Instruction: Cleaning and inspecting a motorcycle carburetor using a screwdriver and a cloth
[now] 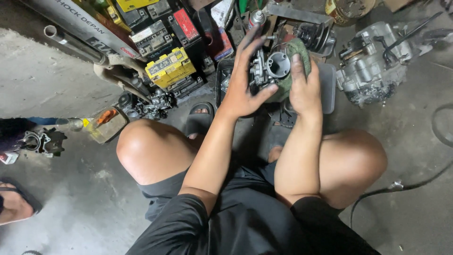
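A grey metal carburetor (270, 68) with a round open bore is held up in front of me, above my knees. My left hand (243, 82) cups its left side, fingers spread upward and thumb pressed under it. My right hand (304, 87) presses a green cloth (296, 54) against the carburetor's right side and over its top. Both hands look dark with grime. Beneath the hands lies a dark tray (328, 85), mostly hidden.
I squat on a concrete floor in sandals. A motorcycle engine (373, 66) sits at the right, several batteries (170, 68) and engine parts at the upper left, a spray can (257, 18) behind. A black cable (415, 182) runs at right. Another person's sandalled foot (14, 203) shows at left.
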